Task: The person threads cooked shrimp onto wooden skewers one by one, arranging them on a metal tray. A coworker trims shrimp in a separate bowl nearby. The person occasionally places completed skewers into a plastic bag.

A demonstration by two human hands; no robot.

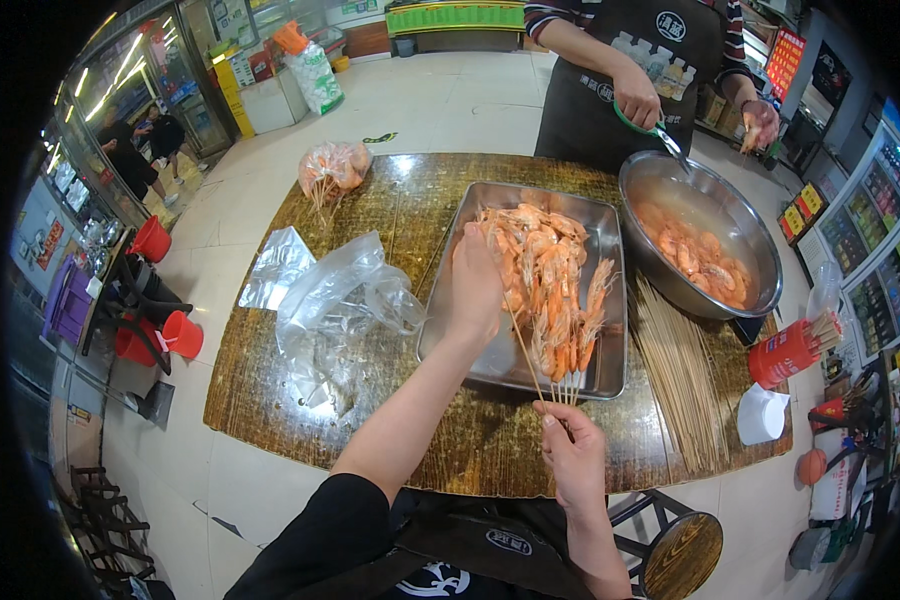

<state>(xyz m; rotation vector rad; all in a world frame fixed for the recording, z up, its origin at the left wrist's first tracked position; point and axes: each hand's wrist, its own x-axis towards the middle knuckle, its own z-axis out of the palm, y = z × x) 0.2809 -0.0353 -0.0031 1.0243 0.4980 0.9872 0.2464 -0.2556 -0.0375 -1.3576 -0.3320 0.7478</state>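
Note:
A rectangular steel tray (pixel 619 352) on the wooden table (pixel 420 465) holds cooked shrimp (pixel 544 247), several of them on skewers that stick out over its near edge. My left hand (pixel 474 277) is at the left side of the shrimp, over the tray; its fingertips and whatever they touch are partly hidden. My right hand (pixel 576 446) grips the lower end of a thin wooden skewer (pixel 525 349) just before the near edge. That skewer slants up towards my left hand. A large steel bowl (pixel 776 255) of shrimp in cloudy liquid stands to the right of the tray.
Loose skewers (pixel 679 375) lie right of the tray, near a red container (pixel 784 356) and a white paper roll (pixel 761 414). Clear plastic bags (pixel 337 300) and a bagged bunch of skewered shrimp (pixel 334 172) are on the left. Across the table a co-worker holds green-handled scissors (pixel 637 124) over the bowl.

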